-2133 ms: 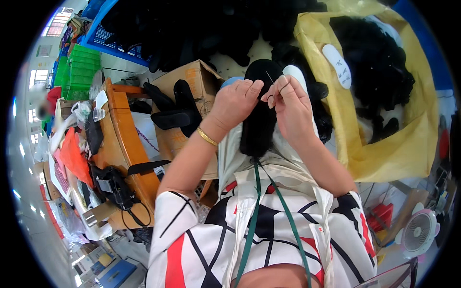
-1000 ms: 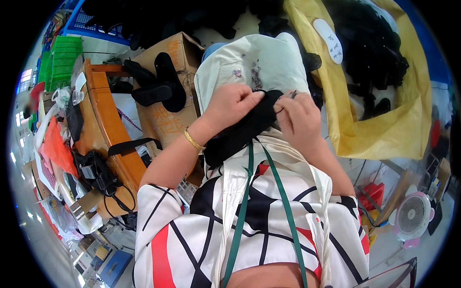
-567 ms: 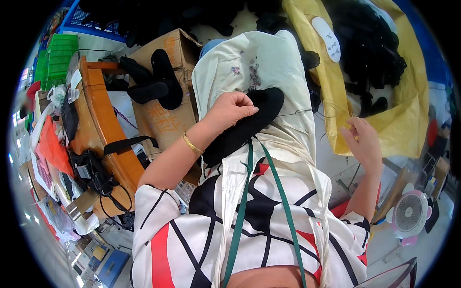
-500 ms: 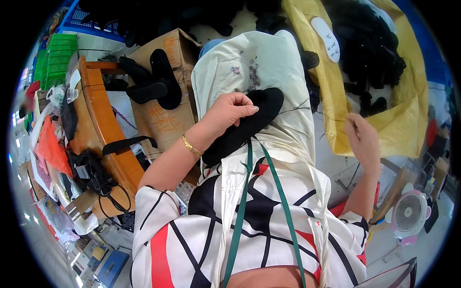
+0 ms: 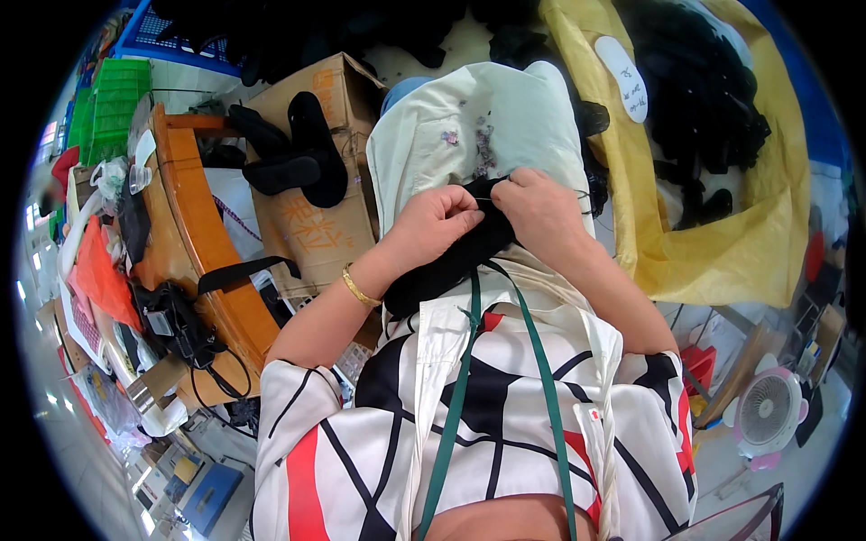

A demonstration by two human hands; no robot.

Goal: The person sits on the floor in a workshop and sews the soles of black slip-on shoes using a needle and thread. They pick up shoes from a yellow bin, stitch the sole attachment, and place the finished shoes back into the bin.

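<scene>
A black slipper (image 5: 437, 273) lies slantwise across my lap, over a white apron (image 5: 532, 104). My left hand (image 5: 431, 223) is closed on its upper edge, thumb and forefinger pinched together. Right beside it, my right hand (image 5: 544, 209) pinches at the same edge, and a thin needle-like line shows between the two hands. The right fingertips hide most of what they hold. A loose dark thread (image 5: 585, 193) loops out past the right hand. Purple and dark scraps (image 5: 484, 149) lie on the apron above the slipper.
On the left, several black slippers (image 5: 323, 167) rest on a cardboard box (image 5: 316, 225), next to a wooden chair (image 5: 185, 203). A yellow sack (image 5: 740, 266) with black pieces and a white insole (image 5: 621, 79) stands at right. A fan (image 5: 767, 404) is lower right.
My right hand has come in from the far right, where it held the thread drawn out taut, to the slipper beside my left hand. The thread now hangs slack. My left hand keeps its pinch.
</scene>
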